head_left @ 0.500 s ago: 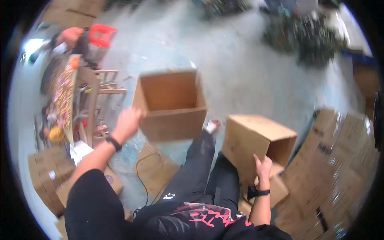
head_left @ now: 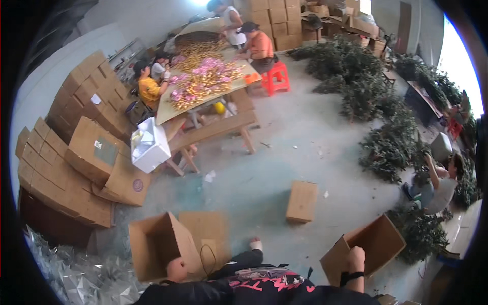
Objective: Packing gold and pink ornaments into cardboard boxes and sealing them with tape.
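While both arms reach out from the near edge, each hand has a carton at its fingers.

Left hand (head_left: pixel 177 269): closed, fingers curled at the near right wall of the left box (head_left: pixel 188 245). Box brown, open, tilted, at near left; its inside is visible.

Right hand (head_left: pixel 356 260): closed on the rim of the right box (head_left: pixel 331 260). Box brown, open, tilted, at near right, well apart from the first.

Small box (head_left: pixel 302 200): brown, on the floor, beyond and between the two.

Cardboard sheet (head_left: pixel 201 222): on the floor, just right of the left box; a dark cable (head_left: pixel 206 259) loops over it.

Table (head_left: pixel 165 113): far left, bearing a heap of gold and pink pieces (head_left: pixel 203 84). Four people around it.

Bench (head_left: pixel 218 130): wooden, on the table's near side. White bin (head_left: pixel 151 149): at the bench's left end.

Stool (head_left: pixel 277 80): red, right of the table, under a person in orange (head_left: pixel 261 48).

Stacked cartons (head_left: pixel 84 91): left, along the wall.

Greenery (head_left: pixel 351 71): dark green heaps, far right to near right; a person in grey (head_left: pixel 441 193) sits among them.
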Demonstrator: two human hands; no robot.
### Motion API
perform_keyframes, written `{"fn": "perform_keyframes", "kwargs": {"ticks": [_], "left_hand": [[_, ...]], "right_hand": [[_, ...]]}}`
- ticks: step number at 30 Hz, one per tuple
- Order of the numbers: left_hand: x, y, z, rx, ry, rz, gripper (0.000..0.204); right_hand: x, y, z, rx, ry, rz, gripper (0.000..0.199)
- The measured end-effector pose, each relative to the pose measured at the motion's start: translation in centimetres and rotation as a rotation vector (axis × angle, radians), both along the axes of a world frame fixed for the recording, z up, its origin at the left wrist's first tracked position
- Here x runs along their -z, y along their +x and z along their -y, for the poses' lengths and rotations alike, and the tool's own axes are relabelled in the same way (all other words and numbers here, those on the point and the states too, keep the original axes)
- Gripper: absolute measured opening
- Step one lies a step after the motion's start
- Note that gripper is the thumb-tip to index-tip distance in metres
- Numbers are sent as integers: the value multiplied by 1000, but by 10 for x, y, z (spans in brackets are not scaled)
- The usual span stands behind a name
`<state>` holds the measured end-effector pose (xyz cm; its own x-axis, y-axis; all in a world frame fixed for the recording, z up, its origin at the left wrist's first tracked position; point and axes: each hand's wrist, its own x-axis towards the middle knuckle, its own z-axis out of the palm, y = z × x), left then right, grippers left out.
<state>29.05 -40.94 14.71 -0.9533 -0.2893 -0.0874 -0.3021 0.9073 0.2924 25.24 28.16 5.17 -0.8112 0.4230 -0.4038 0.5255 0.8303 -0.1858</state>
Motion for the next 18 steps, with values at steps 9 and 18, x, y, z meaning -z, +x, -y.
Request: {"fn": "perform_keyframes", "kwargs": {"ticks": [9, 18], "left_hand": [[1, -10, 59, -213, 364, 200, 22], [-32, -118, 34, 115, 311, 325, 24]], "right_hand": [[-9, -182, 108, -533, 110, 16, 20], [-76, -290, 203, -567, -252, -64, 21]]}}
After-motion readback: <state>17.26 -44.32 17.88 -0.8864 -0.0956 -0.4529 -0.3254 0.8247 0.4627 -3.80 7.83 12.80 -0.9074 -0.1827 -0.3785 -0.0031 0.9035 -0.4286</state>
